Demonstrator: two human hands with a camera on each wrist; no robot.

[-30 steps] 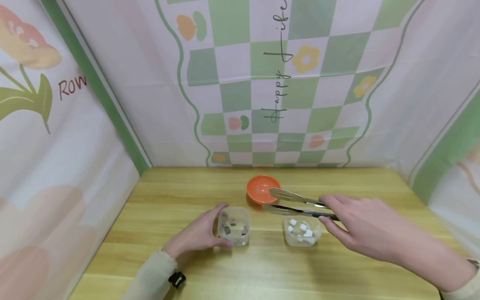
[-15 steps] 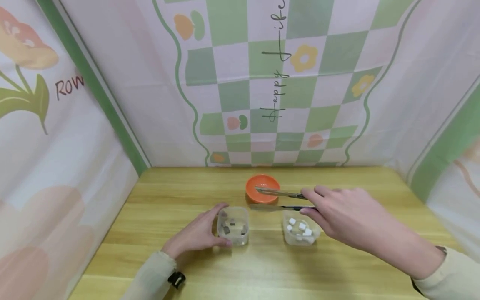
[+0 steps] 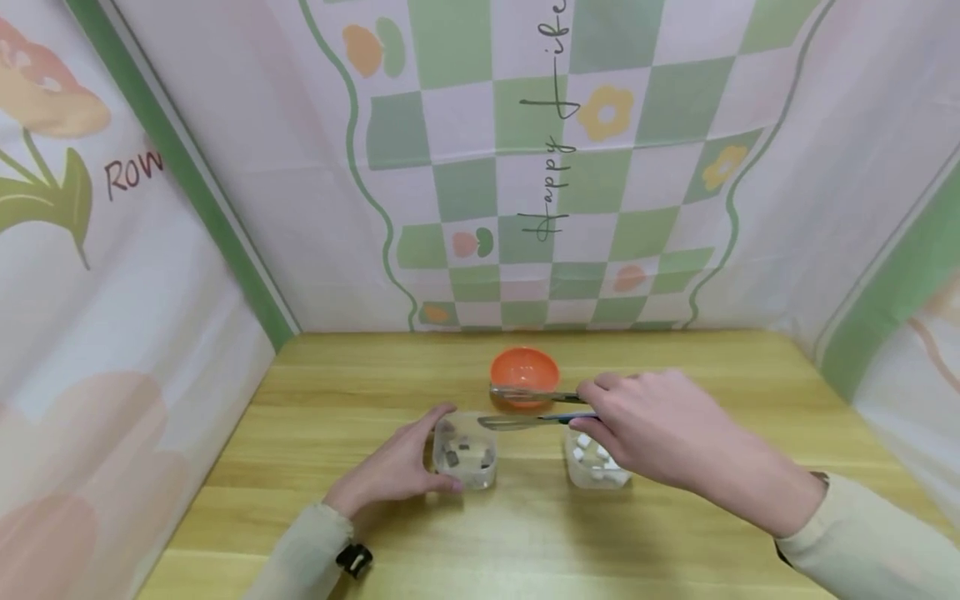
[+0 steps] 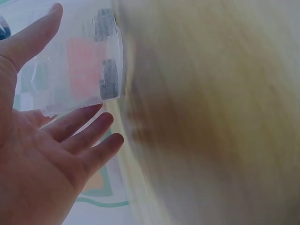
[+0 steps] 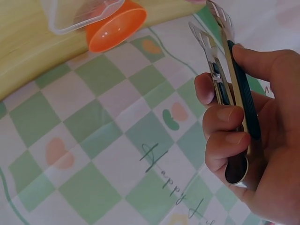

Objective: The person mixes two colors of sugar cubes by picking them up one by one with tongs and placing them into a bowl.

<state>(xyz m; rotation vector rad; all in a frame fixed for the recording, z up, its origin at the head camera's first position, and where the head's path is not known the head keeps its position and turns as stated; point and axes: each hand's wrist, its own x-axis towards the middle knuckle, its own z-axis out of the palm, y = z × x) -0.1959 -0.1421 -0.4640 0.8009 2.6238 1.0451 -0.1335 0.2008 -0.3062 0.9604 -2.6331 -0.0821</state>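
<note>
My left hand (image 3: 393, 462) holds a clear plastic container (image 3: 486, 482) on the table between thumb and fingers. Several small dark cubes (image 4: 108, 79) lie inside it. In my right hand (image 3: 667, 429) I grip metal tongs (image 5: 241, 96) with dark handles, their two arms apart and nothing visible between the tips. The tips hover above the far right edge of the left container, just in front of an orange bowl (image 3: 525, 360). Beneath my right hand stands a second clear container (image 3: 600, 482) with several white cubes (image 3: 583, 442), partly hidden by the hand.
The wooden table (image 3: 360, 367) meets a checkered cloth backdrop (image 3: 525, 183) at its far edge. More printed cloth (image 3: 172, 350) hangs along the left side. The orange bowl stands behind and between the two containers.
My right hand has carried the tongs leftward, from beside the orange bowl toward the container of dark cubes. The left hand and its container have stayed in place.
</note>
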